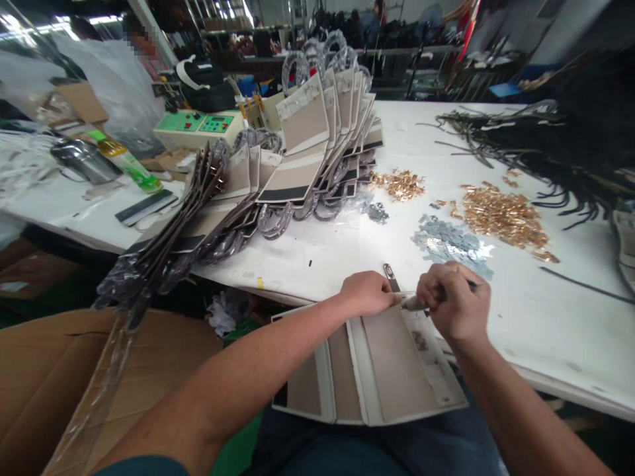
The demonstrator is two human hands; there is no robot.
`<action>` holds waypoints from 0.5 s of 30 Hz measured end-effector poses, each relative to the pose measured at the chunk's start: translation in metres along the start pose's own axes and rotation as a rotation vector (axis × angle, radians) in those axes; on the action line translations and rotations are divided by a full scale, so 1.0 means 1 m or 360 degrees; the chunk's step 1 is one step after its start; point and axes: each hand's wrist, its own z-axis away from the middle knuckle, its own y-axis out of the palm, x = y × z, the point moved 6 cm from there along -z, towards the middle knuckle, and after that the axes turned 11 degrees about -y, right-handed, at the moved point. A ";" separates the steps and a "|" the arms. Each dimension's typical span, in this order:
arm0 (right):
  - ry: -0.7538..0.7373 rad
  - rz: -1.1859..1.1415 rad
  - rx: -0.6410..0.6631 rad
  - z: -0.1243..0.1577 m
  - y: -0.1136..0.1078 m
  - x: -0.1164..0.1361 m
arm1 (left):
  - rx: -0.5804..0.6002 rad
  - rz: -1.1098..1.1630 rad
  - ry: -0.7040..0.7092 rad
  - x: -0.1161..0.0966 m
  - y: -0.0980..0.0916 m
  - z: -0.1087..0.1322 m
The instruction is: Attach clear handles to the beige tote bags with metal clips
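Observation:
A flat beige bag panel [394, 370] with pale folded edges and seams lies over my lap, its far edge against the table. My left hand [366, 293] is closed on that far edge, fingertips pressed down near the seam. Just beyond them a short dark strap with a metal buckle [389, 272] sticks out over the table. In my right hand [457, 303] is a pen-like tool [415, 303] with a pale tapered end, its tip at the panel's upper edge beside my left fingers. My fist hides most of the tool.
Stacked bag panels with plastic-wrapped handles [302, 152] stand left of centre. Gold metal pieces [506, 215] and grey metal plates [449, 241] lie in piles on the white table [560, 324]. Black straps [526, 145] spread right; a cardboard box [163, 390] stands left.

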 end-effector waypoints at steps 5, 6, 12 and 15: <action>0.0113 0.0020 0.0046 0.021 -0.010 -0.007 | -0.0091 -0.0025 0.0028 -0.001 -0.001 0.005; 0.0112 0.0017 0.0038 0.025 -0.012 -0.006 | -0.0104 -0.0029 0.0031 -0.001 0.000 0.005; 0.0087 -0.0030 -0.0002 0.033 -0.016 -0.004 | -0.0577 -0.0110 0.0312 -0.011 0.002 0.044; 0.0102 -0.0047 0.0000 0.030 -0.016 -0.006 | -0.0854 -0.0228 0.0719 -0.015 0.024 0.096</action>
